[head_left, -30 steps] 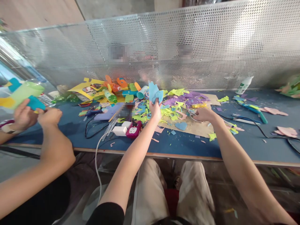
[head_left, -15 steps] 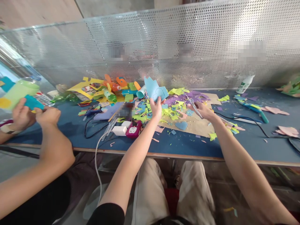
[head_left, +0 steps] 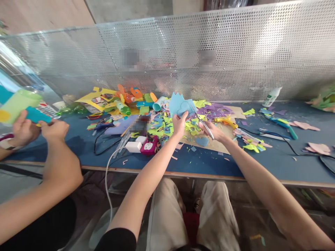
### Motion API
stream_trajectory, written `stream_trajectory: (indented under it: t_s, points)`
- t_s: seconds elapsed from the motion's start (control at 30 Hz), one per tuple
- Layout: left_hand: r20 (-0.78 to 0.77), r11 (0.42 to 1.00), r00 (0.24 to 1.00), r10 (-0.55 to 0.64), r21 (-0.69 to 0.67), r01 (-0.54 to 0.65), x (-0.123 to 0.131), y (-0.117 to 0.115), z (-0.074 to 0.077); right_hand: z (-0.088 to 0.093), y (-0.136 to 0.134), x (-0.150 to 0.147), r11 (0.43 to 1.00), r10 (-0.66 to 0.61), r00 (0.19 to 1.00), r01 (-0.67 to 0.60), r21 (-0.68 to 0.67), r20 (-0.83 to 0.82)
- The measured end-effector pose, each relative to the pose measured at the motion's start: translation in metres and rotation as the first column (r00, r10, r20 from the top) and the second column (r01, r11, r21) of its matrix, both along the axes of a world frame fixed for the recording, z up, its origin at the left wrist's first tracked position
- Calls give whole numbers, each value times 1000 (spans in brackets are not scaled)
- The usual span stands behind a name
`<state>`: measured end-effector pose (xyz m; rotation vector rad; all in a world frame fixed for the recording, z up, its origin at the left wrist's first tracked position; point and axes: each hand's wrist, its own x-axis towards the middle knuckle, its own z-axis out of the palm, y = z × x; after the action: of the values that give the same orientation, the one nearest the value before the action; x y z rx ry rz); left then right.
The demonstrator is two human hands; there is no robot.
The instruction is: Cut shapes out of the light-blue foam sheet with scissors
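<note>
My left hand (head_left: 180, 123) pinches a sheet of light blue paper (head_left: 176, 104) above the scrap-covered table. A heart outline is drawn on the sheet, and its top edge is cut jagged. In my right hand (head_left: 212, 130) is a pair of scissors (head_left: 205, 127), its blades pointing up and left at the sheet's right edge. Whether the blades touch the paper I cannot tell. Below my hands a cut blue paper heart (head_left: 202, 141) lies on brown paper (head_left: 220, 147). Just beyond my right hand lies a yellow tool (head_left: 227, 121), its kind unclear.
A magenta power adapter (head_left: 149, 145) with white plugs and a cable sits left of my forearm. Glue bottle (head_left: 272, 97) stands at the back right. Orange and yellow paper crafts (head_left: 128, 96) lie at back left. At far left, another person's hands (head_left: 53, 129) hold a green paper-wrapped bottle (head_left: 19, 104).
My right hand has brought the scissors left to the paper's edge. My left hand has shifted the blue sheet slightly right and down. The yellow tool has come into sight.
</note>
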<state>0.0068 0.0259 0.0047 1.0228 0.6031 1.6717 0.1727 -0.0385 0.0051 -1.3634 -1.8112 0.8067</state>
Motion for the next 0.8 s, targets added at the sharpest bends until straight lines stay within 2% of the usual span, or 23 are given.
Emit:
stream_trajectory:
  t_s: [0.17, 0.3, 0.4, 0.67, 0.8]
  points:
    - [-8, 998, 998, -54, -36, 54, 2, -2, 0, 0, 0, 2, 1000, -2, 1000, 2, -7, 14]
    - [-83, 996, 995, -53, -79, 47, 1, -4, 1, -1, 0, 5, 998, 64, 997, -65, -19, -46]
    - [-168, 999, 985, -36, -44, 29, -1, -8, 2, -2, 0, 5, 992, 126, 989, -127, -2, -76]
    - [-259, 1000, 966, -26, -1, 27, -3, -14, 1, -17, 9, 11, 990, 128, 989, -131, -41, -79]
    - [-329, 998, 944, 1, 67, 23, -4, -16, 2, -21, 12, 12, 986, 152, 984, -158, -54, -95]
